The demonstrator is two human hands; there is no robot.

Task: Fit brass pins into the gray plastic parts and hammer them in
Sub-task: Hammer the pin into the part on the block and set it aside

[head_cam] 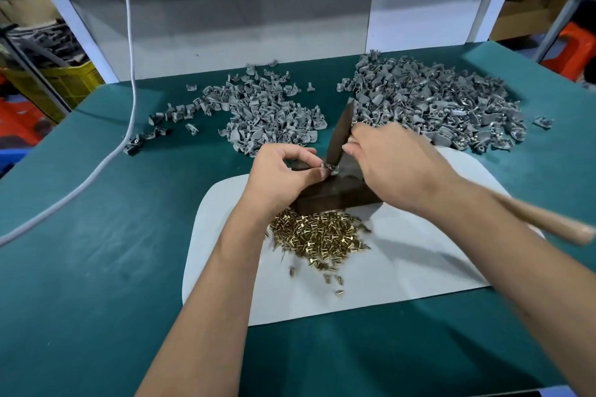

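My left hand pinches a small gray plastic part on top of a dark wooden block. My right hand grips a hammer close to its dark head; the head's lower end meets the part, and the wooden handle runs back to the right. A heap of brass pins lies on the white sheet just in front of the block. Two heaps of gray plastic parts sit behind: one at centre left, a larger one at right.
A white sheet covers the middle of the green table mat. A gray cable hangs down and trails across the left of the table. A gray back panel closes the rear. Crates and clutter stand beyond the left edge.
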